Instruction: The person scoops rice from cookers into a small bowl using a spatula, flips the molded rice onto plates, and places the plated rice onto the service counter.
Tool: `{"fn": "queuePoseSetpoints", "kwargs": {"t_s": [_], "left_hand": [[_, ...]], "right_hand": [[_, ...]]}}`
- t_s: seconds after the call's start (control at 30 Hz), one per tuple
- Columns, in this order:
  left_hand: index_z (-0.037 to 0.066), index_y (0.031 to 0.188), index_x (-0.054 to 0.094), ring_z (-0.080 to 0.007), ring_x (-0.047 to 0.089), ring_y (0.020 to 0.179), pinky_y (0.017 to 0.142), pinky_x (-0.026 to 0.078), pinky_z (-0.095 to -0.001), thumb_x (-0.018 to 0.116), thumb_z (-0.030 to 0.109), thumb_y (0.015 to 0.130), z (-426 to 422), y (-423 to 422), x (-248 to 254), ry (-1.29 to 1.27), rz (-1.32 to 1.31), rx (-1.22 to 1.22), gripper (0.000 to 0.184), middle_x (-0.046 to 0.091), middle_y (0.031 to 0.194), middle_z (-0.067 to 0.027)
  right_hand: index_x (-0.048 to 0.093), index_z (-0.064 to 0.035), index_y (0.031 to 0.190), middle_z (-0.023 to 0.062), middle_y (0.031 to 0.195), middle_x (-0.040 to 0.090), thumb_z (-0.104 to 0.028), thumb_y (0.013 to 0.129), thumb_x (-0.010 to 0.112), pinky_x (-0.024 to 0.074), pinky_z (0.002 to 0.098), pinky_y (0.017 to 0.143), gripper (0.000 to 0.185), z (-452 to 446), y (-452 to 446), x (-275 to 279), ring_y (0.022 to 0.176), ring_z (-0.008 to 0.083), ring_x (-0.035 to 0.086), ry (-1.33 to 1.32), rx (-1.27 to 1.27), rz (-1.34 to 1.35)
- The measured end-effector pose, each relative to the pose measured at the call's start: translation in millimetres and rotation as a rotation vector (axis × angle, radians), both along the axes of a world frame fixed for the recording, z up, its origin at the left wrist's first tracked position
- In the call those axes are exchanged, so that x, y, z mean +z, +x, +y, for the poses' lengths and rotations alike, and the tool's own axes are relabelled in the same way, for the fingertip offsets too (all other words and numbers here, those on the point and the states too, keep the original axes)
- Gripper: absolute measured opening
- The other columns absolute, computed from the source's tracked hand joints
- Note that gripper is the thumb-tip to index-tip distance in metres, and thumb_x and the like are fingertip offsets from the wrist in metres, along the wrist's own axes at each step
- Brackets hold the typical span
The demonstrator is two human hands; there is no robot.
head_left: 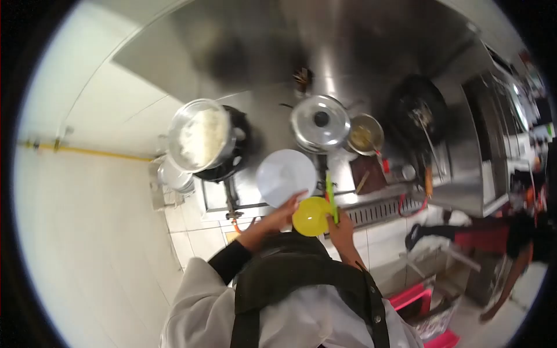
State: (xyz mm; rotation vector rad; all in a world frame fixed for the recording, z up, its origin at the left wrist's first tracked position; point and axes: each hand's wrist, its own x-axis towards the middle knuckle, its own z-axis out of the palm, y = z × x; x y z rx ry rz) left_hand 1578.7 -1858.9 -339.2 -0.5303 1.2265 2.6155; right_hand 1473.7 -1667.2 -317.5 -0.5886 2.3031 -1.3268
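Note:
A round white plate (284, 176) lies in front of me over the stove's front part. My left hand (282, 213) is at its near rim, the digits closed about the edge; the underside of the grip is hidden. Close beside that hand is a yellow bowl (311, 217), its round face turned up toward me. My right hand (342, 227) has its thumb over the bowl's right rim. The same hand also grips a long bright green utensil (331, 197) that points away from me; its kind is blurred.
On the left burner stands a large pot (200, 136) with pale white contents. A lidded pot (320, 124), a small saucepan (365, 134) and a black wok (416, 113) stand along the back. A dark brown board (368, 174) lies at right. Another person (481, 235) is farther right.

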Motion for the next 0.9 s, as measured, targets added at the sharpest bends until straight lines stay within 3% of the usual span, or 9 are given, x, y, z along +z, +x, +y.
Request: {"fn": "queuePoseSetpoints", "kwargs": {"t_s": [0.07,0.17,0.2,0.3,0.37,0.43,0.5,0.67,0.9], "left_hand": [[0.007,0.140,0.025,-0.0263,0.037,0.127,0.105,0.032,-0.0441,0.047,0.044,0.091,7,46,37,0.379,-0.085,0.247,0.065,0.037,0.138,-0.0128],[0.004,0.138,0.027,-0.0282,0.040,0.126,0.102,0.037,-0.0437,0.046,0.041,0.093,-11,109,44,0.455,-0.077,0.594,0.062,0.038,0.138,-0.0142],[0.004,0.137,0.028,-0.0285,0.041,0.125,0.101,0.038,-0.0434,0.046,0.041,0.093,-21,129,49,0.393,-0.042,0.676,0.060,0.039,0.137,-0.0145],[0.005,0.135,0.034,-0.0286,0.046,0.121,0.101,0.038,-0.0439,0.050,0.049,0.088,-57,197,49,0.197,-0.121,0.949,0.066,0.045,0.132,-0.0144],[0.007,0.135,0.034,-0.0279,0.046,0.120,0.100,0.039,-0.0416,0.047,0.051,0.088,-80,226,66,0.029,-0.153,1.134,0.066,0.045,0.133,-0.0129],[0.012,0.131,0.033,-0.0272,0.049,0.114,0.092,0.044,-0.0447,0.051,0.040,0.090,-111,244,79,-0.035,-0.028,1.283,0.052,0.047,0.125,-0.0103],[0.015,0.131,0.028,-0.0279,0.050,0.112,0.089,0.046,-0.0438,0.055,0.033,0.090,-142,251,88,-0.147,-0.087,1.428,0.053,0.045,0.125,-0.0103],[0.015,0.129,0.029,-0.0234,0.050,0.109,0.083,0.050,-0.0377,0.066,0.013,0.082,-216,242,64,-0.222,-0.050,1.549,0.060,0.045,0.121,-0.0103],[0.010,0.126,0.030,-0.0196,0.048,0.104,0.087,0.045,-0.0312,0.078,0.013,0.070,-257,230,50,-0.234,-0.106,1.326,0.073,0.043,0.114,-0.0091]], "right_hand": [[0.057,0.0022,0.097,0.0087,0.068,0.057,-0.016,0.082,0.063,0.0422,0.0317,0.057,0.024,-42,19,-3,0.061,0.0132,0.054,0.005,0.208,-0.121],[0.058,0.0013,0.098,0.0071,0.067,0.057,-0.017,0.080,0.065,0.0421,0.0300,0.056,0.026,-94,35,40,0.061,0.0127,0.053,-0.159,0.512,-0.189],[0.057,-0.0001,0.106,0.0164,0.074,0.060,-0.015,0.077,0.068,0.0463,0.0346,0.063,0.034,-111,31,62,0.068,0.0297,0.060,-0.022,0.578,-0.369],[0.059,-0.0049,0.108,0.0160,0.077,0.061,-0.014,0.076,0.067,0.0476,0.0343,0.065,0.034,-172,11,112,0.070,0.0291,0.062,-0.029,0.680,-0.019],[0.060,-0.0094,0.109,0.0160,0.079,0.062,-0.016,0.074,0.067,0.0482,0.0369,0.063,0.036,-229,-2,132,0.072,0.0308,0.062,-0.155,0.663,0.450],[0.061,-0.0104,0.105,0.0133,0.080,0.063,-0.016,0.075,0.063,0.0468,0.0409,0.067,0.030,-293,0,180,0.075,0.0295,0.063,0.015,0.760,0.786],[0.065,-0.0122,0.092,0.0082,0.074,0.061,-0.017,0.076,0.059,0.0438,0.0394,0.068,0.017,-372,5,162,0.070,0.0255,0.061,0.077,0.731,1.212],[0.067,-0.0146,0.078,0.0038,0.080,0.063,-0.013,0.078,0.056,0.0355,0.0425,0.089,0.012,-522,4,109,0.086,0.0209,0.059,0.465,0.944,1.570],[0.068,-0.0315,0.102,-0.0002,0.087,0.064,-0.019,0.076,0.063,0.0264,0.0490,0.096,0.030,-542,1,105,0.097,0.0185,0.055,0.843,1.312,1.292]]}}
